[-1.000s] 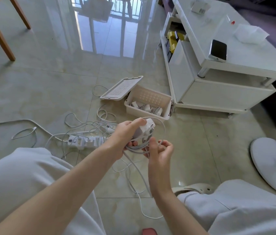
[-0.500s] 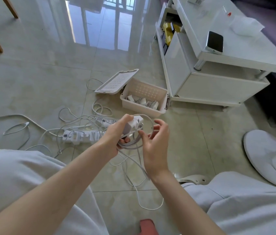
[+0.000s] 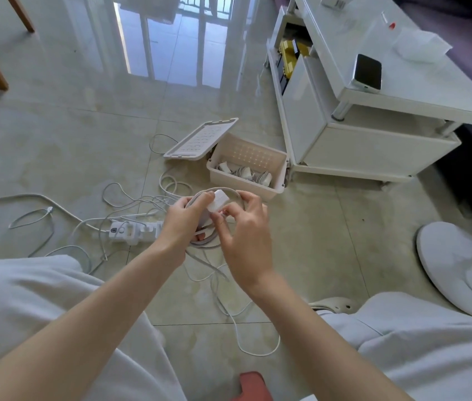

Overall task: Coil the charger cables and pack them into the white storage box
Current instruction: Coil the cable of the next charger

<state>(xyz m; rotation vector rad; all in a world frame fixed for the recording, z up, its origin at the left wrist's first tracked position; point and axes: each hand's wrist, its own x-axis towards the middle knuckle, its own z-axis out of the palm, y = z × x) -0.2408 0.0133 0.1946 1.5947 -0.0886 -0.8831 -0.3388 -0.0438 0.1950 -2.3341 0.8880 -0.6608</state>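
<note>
Over the glossy tiled floor (image 3: 330, 250), the right fingers (image 3: 248, 198) had moved in, pinching the coiled white charger cable (image 3: 203, 243) the left fingers (image 3: 198, 200) gripped.

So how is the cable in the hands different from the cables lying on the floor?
The held cable is wound into a round loop, while the floor cables sprawl in loose tangles. The held cable's loop is up off the tiles, gripped by the left hand and right hand; the floor cables lie untouched. Both are white, and neither is in the box yet.
</note>
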